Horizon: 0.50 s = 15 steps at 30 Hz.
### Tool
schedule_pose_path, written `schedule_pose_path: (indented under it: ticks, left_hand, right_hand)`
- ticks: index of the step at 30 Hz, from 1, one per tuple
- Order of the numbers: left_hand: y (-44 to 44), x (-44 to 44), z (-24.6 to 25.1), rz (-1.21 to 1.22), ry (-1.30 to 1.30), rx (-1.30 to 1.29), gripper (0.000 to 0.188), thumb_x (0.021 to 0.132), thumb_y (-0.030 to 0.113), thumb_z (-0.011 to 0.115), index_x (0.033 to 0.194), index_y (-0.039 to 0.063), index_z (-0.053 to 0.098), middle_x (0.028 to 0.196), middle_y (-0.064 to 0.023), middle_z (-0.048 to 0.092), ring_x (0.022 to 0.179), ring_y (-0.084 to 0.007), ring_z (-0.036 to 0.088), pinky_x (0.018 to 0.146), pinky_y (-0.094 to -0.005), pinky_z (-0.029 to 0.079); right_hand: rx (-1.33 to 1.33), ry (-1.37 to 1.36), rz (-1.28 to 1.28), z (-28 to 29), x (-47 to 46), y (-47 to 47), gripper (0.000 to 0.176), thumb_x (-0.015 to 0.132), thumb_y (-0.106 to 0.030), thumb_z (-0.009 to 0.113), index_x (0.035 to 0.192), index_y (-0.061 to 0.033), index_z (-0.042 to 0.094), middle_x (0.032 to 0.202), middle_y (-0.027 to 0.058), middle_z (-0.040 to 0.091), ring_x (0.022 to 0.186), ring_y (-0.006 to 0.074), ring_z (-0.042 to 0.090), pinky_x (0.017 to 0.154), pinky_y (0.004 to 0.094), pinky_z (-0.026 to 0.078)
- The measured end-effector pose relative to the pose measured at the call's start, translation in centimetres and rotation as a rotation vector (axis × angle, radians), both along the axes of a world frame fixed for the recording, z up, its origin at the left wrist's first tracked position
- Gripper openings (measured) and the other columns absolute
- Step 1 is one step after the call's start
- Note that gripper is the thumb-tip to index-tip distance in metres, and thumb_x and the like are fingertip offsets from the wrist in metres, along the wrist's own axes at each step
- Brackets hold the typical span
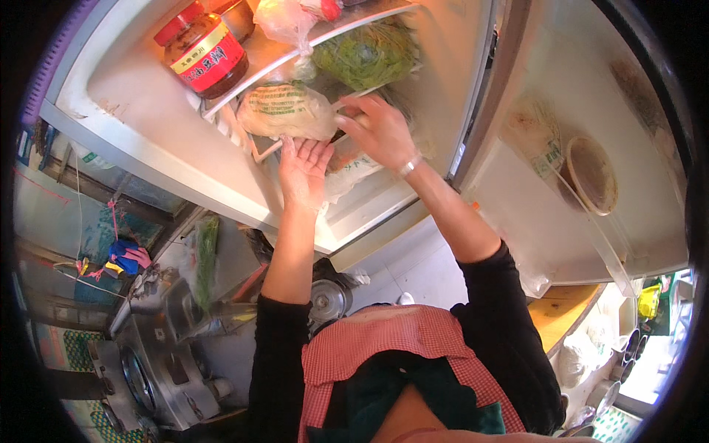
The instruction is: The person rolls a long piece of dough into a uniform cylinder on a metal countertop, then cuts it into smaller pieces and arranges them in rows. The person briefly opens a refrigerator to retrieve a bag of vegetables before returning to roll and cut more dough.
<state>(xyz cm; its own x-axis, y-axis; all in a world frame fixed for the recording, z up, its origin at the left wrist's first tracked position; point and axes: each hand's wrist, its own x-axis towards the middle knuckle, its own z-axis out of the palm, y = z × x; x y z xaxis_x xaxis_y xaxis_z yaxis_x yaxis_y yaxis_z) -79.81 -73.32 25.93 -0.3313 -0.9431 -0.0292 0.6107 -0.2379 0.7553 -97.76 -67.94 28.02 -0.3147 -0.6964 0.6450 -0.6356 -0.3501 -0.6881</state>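
Inside an open refrigerator, a pale plastic bag [288,111] with green print and bulky contents sits low, below a shelf. My left hand [303,171] is palm up, its fingers against the underside of this bag. At the bag's right end, my right hand [382,130] pinches its edge between thumb and fingers; this hand is slightly blurred. Just behind lies a clear bag of leafy green vegetables [365,52]. Beneath my right hand is another printed plastic bag [352,171], partly hidden. What the pale bag contains cannot be made out.
On the refrigerator shelf [310,44] stand a red-lidded jar of dark sauce [202,52] and a knotted plastic bag [285,22]. The open door [532,221] at right holds a round tub [592,174]. A steel stove [160,365] is at lower left.
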Motion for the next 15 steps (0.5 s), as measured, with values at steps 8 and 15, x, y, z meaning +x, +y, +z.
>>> schedule_pose_path:
  ticks: [8, 15]
  left_hand:
    - [-0.4, 1.7, -0.5, 0.001, 0.043, -0.036, 0.096, 0.106, 0.065, 0.054, 0.155, -0.014, 0.033, 0.152, -0.0280, 0.048, 0.143, -0.0396, 0.049, 0.126, -0.0521, 0.038]
    - [0.8, 3.1, 0.0, -0.034, 0.131, -0.117, 0.073, 0.104, 0.056, 0.067, 0.148, 0.003, 0.046, 0.143, -0.0131, 0.058, 0.133, -0.0269, 0.058, 0.113, -0.0465, 0.049]
  right_hand:
    - [0.259, 0.447, 0.042, 3.2, 2.0, -7.1, 0.045, 0.078, -0.040, 0.087, 0.111, -0.0131, 0.074, 0.109, 0.0109, 0.074, 0.090, 0.0350, 0.074, 0.078, 0.0470, 0.060]
    - [-0.217, 0.583, 0.024, -1.6, 6.3, 2.7, 0.022, 0.081, -0.022, 0.073, 0.097, -0.0081, 0.066, 0.089, 0.0079, 0.062, 0.079, 0.0253, 0.068, 0.059, 0.0383, 0.056]
